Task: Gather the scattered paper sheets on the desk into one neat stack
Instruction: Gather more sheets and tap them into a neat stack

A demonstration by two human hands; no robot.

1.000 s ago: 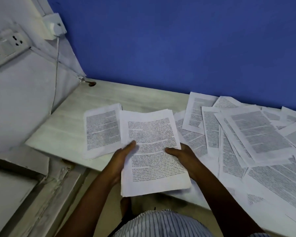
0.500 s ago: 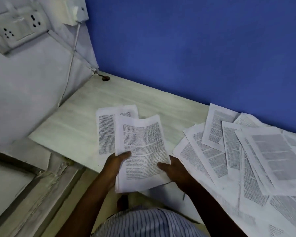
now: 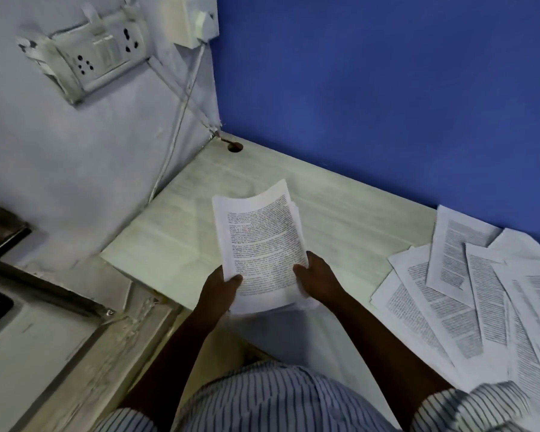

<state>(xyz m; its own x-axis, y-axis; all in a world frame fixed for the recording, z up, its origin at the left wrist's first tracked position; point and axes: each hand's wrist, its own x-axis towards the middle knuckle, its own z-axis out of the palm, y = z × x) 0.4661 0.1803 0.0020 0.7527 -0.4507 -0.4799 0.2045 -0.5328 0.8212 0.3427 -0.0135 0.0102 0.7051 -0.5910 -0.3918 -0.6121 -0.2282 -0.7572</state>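
Your left hand (image 3: pixel 222 286) grips the near left corner of the white bundle of printed paper sheets (image 3: pixel 261 244), thumb on top. Your right hand (image 3: pixel 317 280) grips the near right edge the same way. The bundle looks raised off the pale wood-grain desk (image 3: pixel 340 213), with its far end curling and its lower edges fanned. Ease both grips slightly, stand the bundle on its short edge, tap it square on the bare desk ahead, then lay it flat. Many loose white printed sheets (image 3: pixel 468 294) lie overlapped well to your right, near the blue wall (image 3: pixel 387 88), so most of the gathering seems left.
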